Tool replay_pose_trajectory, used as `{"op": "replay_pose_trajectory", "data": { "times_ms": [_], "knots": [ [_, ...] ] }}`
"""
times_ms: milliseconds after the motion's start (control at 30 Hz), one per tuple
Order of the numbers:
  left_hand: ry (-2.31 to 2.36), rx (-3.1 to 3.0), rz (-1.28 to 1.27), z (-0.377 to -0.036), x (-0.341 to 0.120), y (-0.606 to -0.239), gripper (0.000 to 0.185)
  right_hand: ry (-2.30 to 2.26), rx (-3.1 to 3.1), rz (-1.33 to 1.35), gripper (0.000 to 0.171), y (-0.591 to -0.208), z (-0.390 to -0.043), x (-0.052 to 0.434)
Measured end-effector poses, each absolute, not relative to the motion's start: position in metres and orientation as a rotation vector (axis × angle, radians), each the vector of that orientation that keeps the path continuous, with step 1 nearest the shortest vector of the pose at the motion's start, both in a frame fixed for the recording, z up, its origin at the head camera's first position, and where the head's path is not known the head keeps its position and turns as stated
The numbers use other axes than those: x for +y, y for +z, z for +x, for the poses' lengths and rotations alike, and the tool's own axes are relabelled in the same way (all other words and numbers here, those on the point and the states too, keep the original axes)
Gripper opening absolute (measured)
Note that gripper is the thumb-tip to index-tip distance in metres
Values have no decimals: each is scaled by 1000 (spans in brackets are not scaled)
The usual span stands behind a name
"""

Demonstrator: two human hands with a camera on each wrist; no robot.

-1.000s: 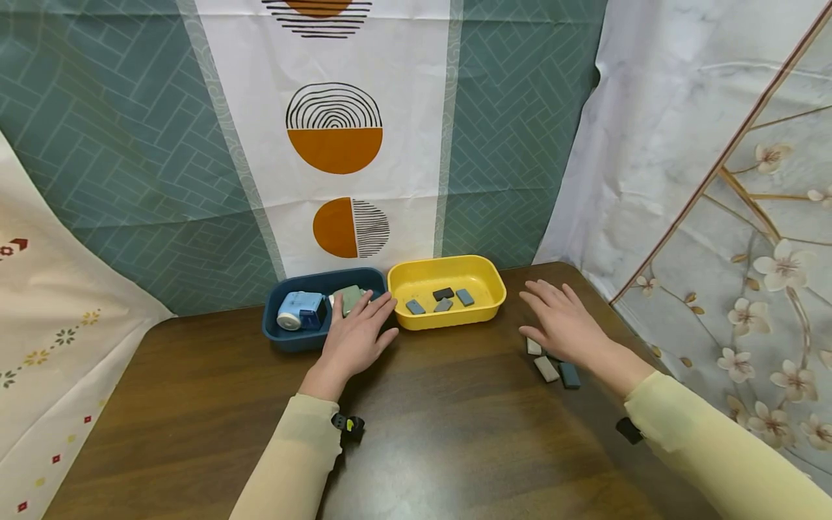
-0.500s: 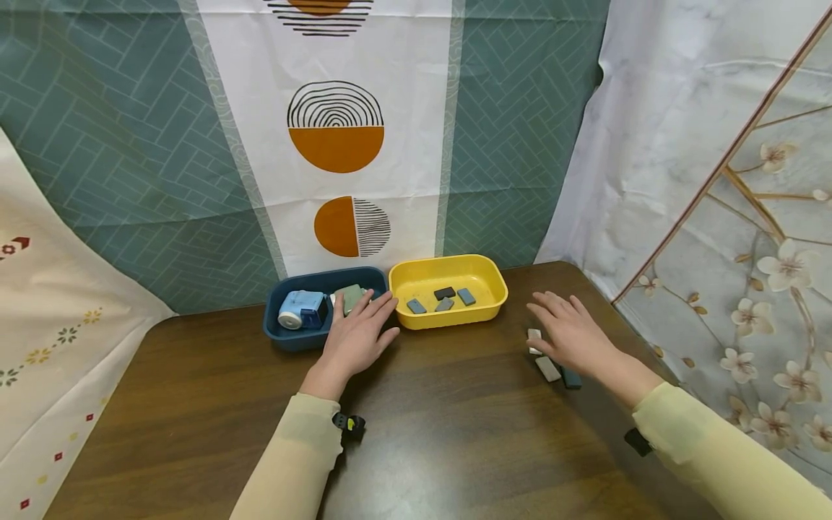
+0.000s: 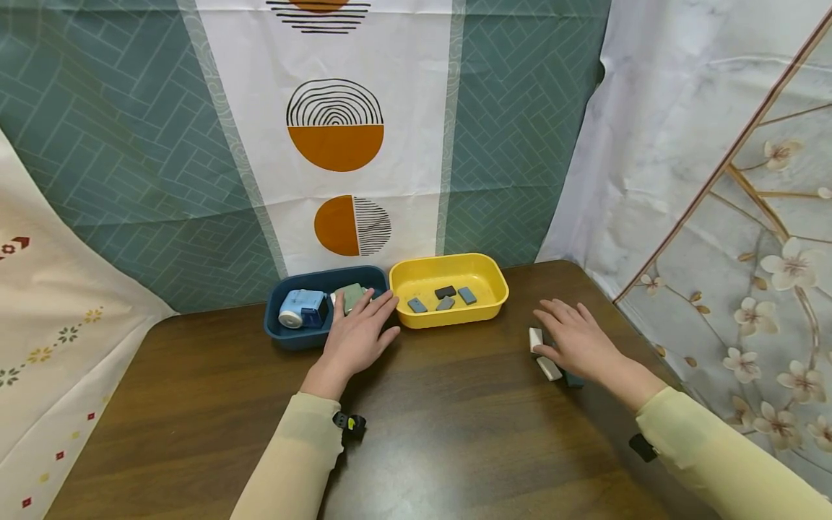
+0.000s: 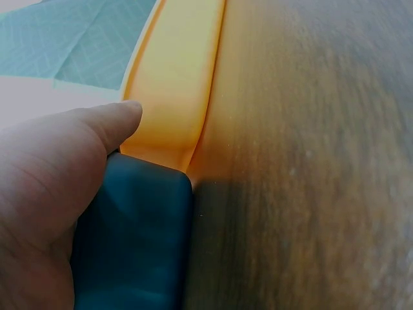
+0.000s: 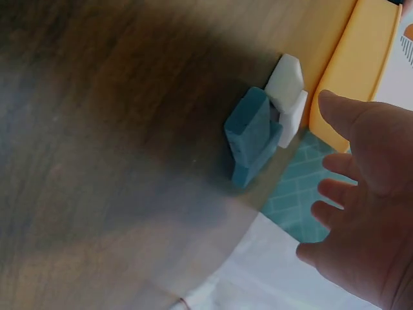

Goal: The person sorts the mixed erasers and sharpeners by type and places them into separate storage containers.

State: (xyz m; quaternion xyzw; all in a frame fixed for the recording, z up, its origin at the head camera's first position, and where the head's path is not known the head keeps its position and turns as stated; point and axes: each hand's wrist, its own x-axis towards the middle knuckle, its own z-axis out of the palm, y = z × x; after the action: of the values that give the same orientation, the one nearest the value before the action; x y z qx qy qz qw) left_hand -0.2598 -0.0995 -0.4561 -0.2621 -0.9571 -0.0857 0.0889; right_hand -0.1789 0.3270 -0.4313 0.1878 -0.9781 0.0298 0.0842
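Just beside the right hand (image 3: 581,345), 3 small rectangular blocks lie close together on the brown wooden table (image 3: 442,426): 2 white blocks (image 3: 536,339) and 1 teal block (image 5: 253,134), which the head view mostly hides under the palm. They sit near the table's right edge, well apart from the yellow tray (image 3: 448,289), which holds 4 small grey and dark pieces (image 3: 445,299).

Compared with 1 second ago, the right hand has drawn back toward the person and lowered over the blocks, uncovering the farther white block; the left hand has not moved.

The right hand is spread, fingers straight and slightly apart, hovering over the blocks; whether it touches them cannot be told. The left hand (image 3: 358,334) lies flat, fingers extended, resting on the near rim of the dark blue tray (image 3: 286,338), gripping nothing.
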Motion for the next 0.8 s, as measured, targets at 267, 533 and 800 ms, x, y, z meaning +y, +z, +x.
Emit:
{"op": "replay_pose_trajectory", "data": {
  "times_ms": [267,533,800],
  "knots": [
    [-257,-2850,-786,-261,-99,-456,67,90,-2935,537,69,-439,-179,333],
    [-271,-2852,-786,-261,-99,-455,66,103,-2957,525,62,-441,-178,333],
    [-258,-2857,-782,-259,-99,-455,65,133,-2912,560,61,-456,-187,343]
  ]
}}
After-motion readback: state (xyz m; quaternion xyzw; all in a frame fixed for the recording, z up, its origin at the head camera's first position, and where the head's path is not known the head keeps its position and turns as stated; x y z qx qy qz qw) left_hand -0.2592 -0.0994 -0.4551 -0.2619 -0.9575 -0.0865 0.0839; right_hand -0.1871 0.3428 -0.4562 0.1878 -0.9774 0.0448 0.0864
